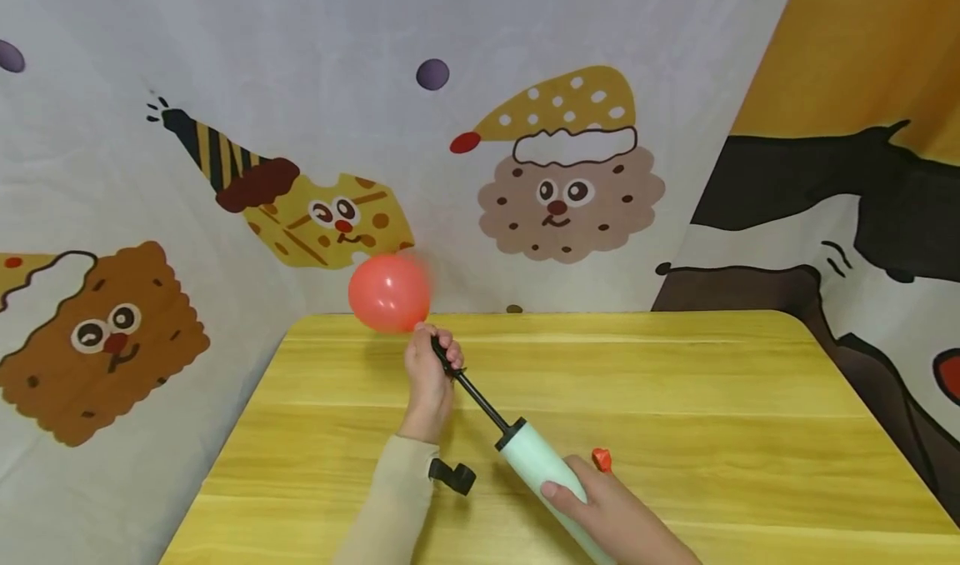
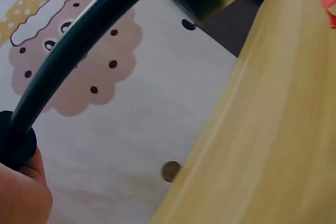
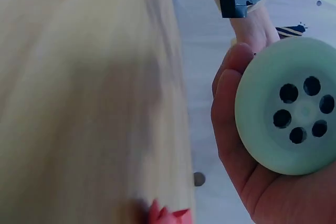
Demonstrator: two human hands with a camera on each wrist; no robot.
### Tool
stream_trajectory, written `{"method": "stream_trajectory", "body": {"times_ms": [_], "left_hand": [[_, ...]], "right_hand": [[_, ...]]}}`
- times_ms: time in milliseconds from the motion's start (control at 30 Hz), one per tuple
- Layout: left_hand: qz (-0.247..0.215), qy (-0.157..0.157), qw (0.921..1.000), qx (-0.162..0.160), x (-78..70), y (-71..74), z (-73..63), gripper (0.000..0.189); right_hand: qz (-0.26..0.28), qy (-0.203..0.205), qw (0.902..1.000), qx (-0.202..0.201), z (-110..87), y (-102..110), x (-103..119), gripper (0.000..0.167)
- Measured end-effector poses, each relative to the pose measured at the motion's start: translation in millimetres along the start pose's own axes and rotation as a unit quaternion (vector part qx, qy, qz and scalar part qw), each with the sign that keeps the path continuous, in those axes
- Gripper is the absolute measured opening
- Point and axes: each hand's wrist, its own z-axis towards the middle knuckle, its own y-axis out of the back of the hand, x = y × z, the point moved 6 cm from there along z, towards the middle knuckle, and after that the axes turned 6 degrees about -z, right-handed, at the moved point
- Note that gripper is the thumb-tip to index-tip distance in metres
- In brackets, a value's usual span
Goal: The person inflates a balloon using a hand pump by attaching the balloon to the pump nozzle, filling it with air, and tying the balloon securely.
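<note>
A partly inflated red balloon (image 1: 388, 293) sits at the front end of a hand balloon pump, over the table's far edge; its right side is blurred. My left hand (image 1: 433, 361) grips the pump's black front end by the balloon's neck, the join hidden by the fingers. From there a black rod (image 1: 482, 401) runs down to the mint-green pump barrel (image 1: 542, 463), with a length of it exposed. My right hand (image 1: 611, 511) is wrapped round this barrel. In the right wrist view the barrel's round end (image 3: 304, 109) shows several holes.
A small crumpled red piece (image 1: 602, 460), seemingly an uninflated balloon, lies on the wooden table (image 1: 712, 382) just beyond my right hand. A black wrist camera (image 1: 453, 476) sticks out from my left sleeve. Behind the table hangs a cloth (image 1: 337, 90) printed with cartoon biscuits.
</note>
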Motion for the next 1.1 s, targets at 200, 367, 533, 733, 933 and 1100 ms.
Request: {"method": "stream_trajectory", "body": {"times_ms": [200, 367, 533, 733, 933, 1100], "left_hand": [[0.004, 0.008, 0.9999, -0.005, 12.7, 13.3, -8.6, 0.032], [0.009, 0.032, 0.9994, 0.006, 30.5, 5.5, -25.0, 0.03], [0.018, 0.048, 0.9985, 0.016, 43.1, -0.8, -39.5, 0.029], [0.021, 0.055, 0.9982, 0.005, 47.6, 2.0, -43.3, 0.029], [0.015, 0.037, 0.9992, 0.007, 30.8, -2.4, -32.1, 0.031], [-0.008, -0.001, 0.9999, -0.006, 5.8, 0.6, -12.5, 0.03]], "right_hand": [[-0.008, 0.006, 0.9997, 0.02, 1.5, -8.9, -8.1, 0.044], [-0.018, 0.035, 0.9992, -0.001, 16.2, -12.7, 0.8, 0.046], [-0.004, 0.05, 0.9984, -0.024, 29.4, -12.5, 9.7, 0.043], [0.009, 0.043, 0.9987, -0.025, 29.1, -14.8, 9.2, 0.041], [0.026, 0.049, 0.9982, -0.023, 23.9, -10.3, 13.2, 0.044], [-0.004, 0.027, 0.9996, -0.003, 8.3, -0.9, 6.9, 0.046]]}}
